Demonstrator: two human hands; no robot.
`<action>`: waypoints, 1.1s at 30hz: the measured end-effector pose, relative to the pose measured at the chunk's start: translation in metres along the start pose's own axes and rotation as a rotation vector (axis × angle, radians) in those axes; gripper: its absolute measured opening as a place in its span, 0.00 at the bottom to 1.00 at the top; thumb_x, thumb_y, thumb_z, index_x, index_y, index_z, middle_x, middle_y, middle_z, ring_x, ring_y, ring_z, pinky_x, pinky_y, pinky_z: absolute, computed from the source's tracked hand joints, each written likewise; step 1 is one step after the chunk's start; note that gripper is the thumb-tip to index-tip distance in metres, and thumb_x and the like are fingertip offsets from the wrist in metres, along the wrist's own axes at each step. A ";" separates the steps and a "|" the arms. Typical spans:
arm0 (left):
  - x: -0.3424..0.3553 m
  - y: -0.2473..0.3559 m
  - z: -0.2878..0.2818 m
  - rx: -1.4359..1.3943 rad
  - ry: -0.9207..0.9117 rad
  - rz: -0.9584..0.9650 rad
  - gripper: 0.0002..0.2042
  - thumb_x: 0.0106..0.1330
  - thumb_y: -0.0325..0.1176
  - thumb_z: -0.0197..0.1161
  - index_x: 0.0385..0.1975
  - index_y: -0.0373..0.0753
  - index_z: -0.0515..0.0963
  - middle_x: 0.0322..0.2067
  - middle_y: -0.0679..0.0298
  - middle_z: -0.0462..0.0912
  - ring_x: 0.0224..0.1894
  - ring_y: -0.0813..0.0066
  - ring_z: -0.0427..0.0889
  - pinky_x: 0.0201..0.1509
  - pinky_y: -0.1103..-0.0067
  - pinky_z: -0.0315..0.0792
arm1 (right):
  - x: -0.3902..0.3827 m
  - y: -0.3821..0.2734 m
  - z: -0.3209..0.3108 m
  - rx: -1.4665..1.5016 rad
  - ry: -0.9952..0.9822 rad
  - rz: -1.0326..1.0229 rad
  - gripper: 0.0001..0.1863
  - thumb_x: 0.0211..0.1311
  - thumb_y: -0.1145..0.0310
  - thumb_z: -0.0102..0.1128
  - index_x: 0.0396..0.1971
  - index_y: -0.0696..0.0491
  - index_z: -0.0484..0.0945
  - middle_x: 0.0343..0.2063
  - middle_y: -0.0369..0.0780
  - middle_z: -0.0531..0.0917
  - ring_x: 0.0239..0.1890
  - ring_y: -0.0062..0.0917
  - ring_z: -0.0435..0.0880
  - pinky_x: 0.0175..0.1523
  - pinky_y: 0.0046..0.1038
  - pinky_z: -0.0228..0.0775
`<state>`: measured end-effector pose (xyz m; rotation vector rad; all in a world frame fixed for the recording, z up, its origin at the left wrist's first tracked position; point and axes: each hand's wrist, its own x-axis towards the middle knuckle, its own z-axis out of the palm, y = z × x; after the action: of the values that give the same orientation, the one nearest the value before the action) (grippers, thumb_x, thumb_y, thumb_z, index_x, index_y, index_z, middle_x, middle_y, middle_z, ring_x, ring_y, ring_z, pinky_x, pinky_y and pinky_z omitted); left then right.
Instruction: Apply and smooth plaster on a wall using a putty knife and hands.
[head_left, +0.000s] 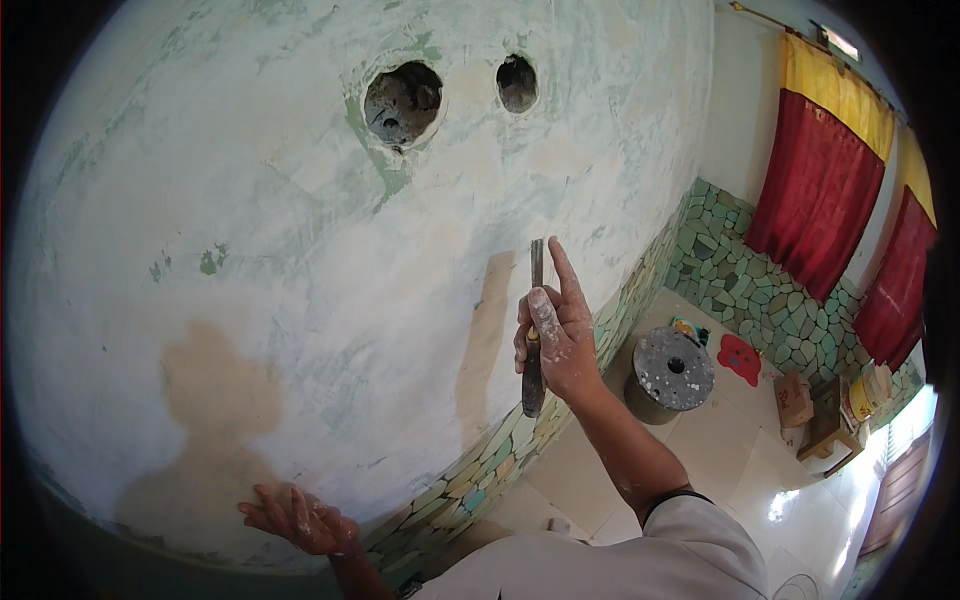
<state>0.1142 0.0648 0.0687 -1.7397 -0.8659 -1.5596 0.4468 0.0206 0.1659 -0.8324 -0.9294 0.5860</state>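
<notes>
My right hand (563,335) grips a putty knife (533,380) upright near the wall, its dark handle pointing down and its narrow metal blade up. The index finger is stretched out beside the blade, and white smears cover the thumb and fingers. Before me is a wall (300,220) with patchy white filler over pale green paint. Low at the left, my left hand (303,520) is open, fingers spread and dusted white, with nothing visible in it. Whether it touches the wall I cannot tell.
Two round holes, a larger one (403,103) and a smaller one (517,83), pierce the wall above. On the tiled floor at right stand a spattered grey drum (674,370), a red mat (740,360) and cardboard boxes (794,400). Red-and-yellow curtains (820,170) hang beyond; green stone cladding (735,270) lines the lower walls.
</notes>
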 end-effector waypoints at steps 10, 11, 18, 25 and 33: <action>-0.004 -0.002 -0.008 -0.019 -0.056 0.006 0.15 0.69 0.32 0.42 0.50 0.40 0.72 0.59 0.44 0.66 0.68 0.40 0.50 0.68 0.47 0.33 | 0.039 -0.045 0.015 -0.606 -0.070 -0.455 0.28 0.64 0.70 0.55 0.64 0.50 0.61 0.38 0.35 0.76 0.17 0.09 0.66 0.18 0.15 0.63; -0.005 -0.003 -0.007 -0.032 -0.055 0.015 0.15 0.69 0.33 0.42 0.50 0.40 0.71 0.59 0.45 0.66 0.68 0.40 0.50 0.68 0.47 0.33 | 0.046 -0.054 0.018 -0.639 -0.044 -0.508 0.26 0.64 0.70 0.56 0.62 0.51 0.64 0.39 0.37 0.77 0.17 0.09 0.66 0.18 0.16 0.63; -0.009 -0.011 -0.010 -0.034 -0.058 0.036 0.15 0.69 0.35 0.42 0.50 0.38 0.71 0.58 0.45 0.67 0.67 0.39 0.51 0.68 0.46 0.33 | 0.100 -0.114 0.047 -0.963 -0.004 -0.897 0.22 0.63 0.69 0.57 0.57 0.54 0.70 0.39 0.47 0.80 0.33 0.30 0.80 0.41 0.25 0.72; -0.010 -0.009 -0.012 -0.066 -0.064 0.024 0.16 0.68 0.38 0.42 0.50 0.38 0.71 0.57 0.45 0.69 0.66 0.36 0.51 0.67 0.44 0.32 | 0.130 -0.128 0.070 -0.857 0.032 -0.925 0.22 0.62 0.69 0.56 0.56 0.55 0.70 0.33 0.49 0.78 0.37 0.40 0.76 0.45 0.34 0.68; -0.010 -0.007 -0.009 -0.095 -0.060 0.026 0.15 0.65 0.35 0.43 0.48 0.39 0.70 0.57 0.46 0.69 0.66 0.35 0.51 0.67 0.44 0.31 | 0.129 -0.157 0.083 -0.890 0.023 -0.884 0.21 0.63 0.68 0.56 0.56 0.57 0.71 0.43 0.51 0.80 0.46 0.35 0.80 0.53 0.27 0.68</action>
<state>0.1024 0.0610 0.0596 -1.8661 -0.8057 -1.5617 0.4511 0.0588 0.3815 -1.0697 -1.4255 -0.6614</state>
